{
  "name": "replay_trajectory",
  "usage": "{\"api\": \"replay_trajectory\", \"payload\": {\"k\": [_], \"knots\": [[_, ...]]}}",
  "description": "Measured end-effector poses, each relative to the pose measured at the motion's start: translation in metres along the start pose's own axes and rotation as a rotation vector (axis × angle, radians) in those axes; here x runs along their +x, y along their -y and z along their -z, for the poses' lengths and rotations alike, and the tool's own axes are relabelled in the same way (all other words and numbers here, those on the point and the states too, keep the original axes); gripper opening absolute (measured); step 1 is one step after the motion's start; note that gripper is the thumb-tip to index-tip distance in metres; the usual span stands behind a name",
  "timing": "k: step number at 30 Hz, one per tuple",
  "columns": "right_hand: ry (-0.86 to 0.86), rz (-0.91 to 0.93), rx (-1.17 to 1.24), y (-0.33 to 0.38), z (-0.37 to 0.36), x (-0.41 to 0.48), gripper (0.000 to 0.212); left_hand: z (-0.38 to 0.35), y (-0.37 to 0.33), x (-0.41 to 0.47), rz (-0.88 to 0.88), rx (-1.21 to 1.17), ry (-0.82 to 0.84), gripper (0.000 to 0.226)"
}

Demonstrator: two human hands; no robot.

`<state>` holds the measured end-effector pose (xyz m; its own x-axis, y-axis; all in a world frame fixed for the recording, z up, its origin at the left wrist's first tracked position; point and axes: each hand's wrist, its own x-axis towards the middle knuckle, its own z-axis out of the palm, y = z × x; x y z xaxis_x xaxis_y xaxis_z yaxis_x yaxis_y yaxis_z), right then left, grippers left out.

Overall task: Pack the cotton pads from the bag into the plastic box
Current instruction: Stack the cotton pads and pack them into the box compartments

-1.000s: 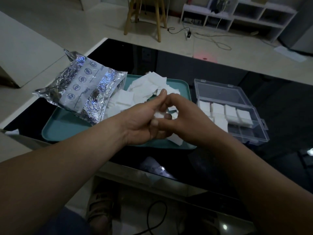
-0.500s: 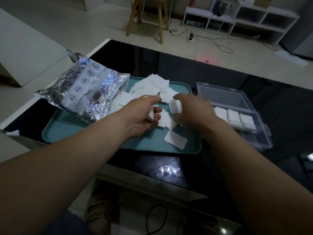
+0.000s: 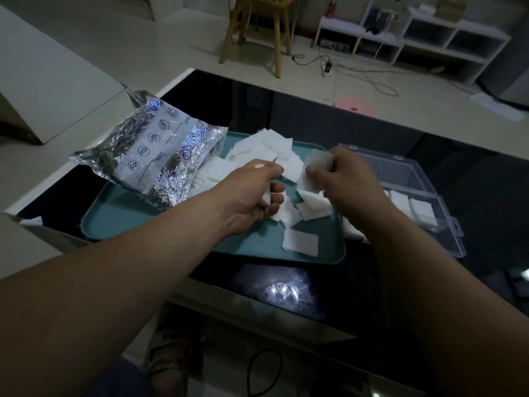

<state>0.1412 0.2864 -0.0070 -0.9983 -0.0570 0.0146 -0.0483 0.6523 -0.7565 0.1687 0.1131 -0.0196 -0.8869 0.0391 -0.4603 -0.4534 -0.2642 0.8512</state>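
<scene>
Head camera: a person's two bare forearms are stretching out over a black glass table [image 3: 315, 124], where cotton pads are being packed. Nearest the viewer, a single pad [image 3: 300, 242] is lying flat by the near rim of a teal tray [image 3: 120, 219]. Just beyond it, the left hand [image 3: 254, 196] is curling its fingers around a clutch of pads [image 3: 266, 197]; how many cannot be told. The right hand [image 3: 349, 181] is pinching a blurred pad [image 3: 317, 167] between thumb and fingers and holding it above the tray.

Behind the hands, a loose heap of cotton pads [image 3: 269, 150] is spilling from the mouth of a foil bag [image 3: 160, 156] that is lying on the tray's left side.

The plastic box [image 3: 446, 224] is sitting off the tray to the right, lid open and hinged away from the viewer, with a row of packed pads [image 3: 420, 209] running side to side. It is lying just beside the right hand and partly under that forearm, so the right hand looks the likelier to carry pads across in a short rightward move, while the left is nearer the bag.

Farther off, a wooden stool [image 3: 257, 24] and a white shelf unit [image 3: 415, 32] are standing on the pale floor.
</scene>
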Motion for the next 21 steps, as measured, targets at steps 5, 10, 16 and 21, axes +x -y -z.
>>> {"api": "replay_trajectory", "payload": {"k": [5,10,16,21], "knots": [[0.235,-0.231,0.514,0.007,-0.004,-0.012,0.014,0.000,0.000,-0.006,0.049,-0.085,0.094,0.033],[0.310,-0.175,0.500,0.011,-0.011,-0.021,0.020,0.001,-0.002,-0.015,0.135,-0.117,0.315,0.052],[0.170,-0.045,0.305,0.014,-0.011,-0.026,0.009,0.002,0.001,-0.015,0.105,-0.101,0.354,0.044],[0.046,-0.059,0.322,0.008,-0.006,-0.019,0.010,-0.001,0.001,-0.017,0.112,-0.140,0.291,0.041]]}}
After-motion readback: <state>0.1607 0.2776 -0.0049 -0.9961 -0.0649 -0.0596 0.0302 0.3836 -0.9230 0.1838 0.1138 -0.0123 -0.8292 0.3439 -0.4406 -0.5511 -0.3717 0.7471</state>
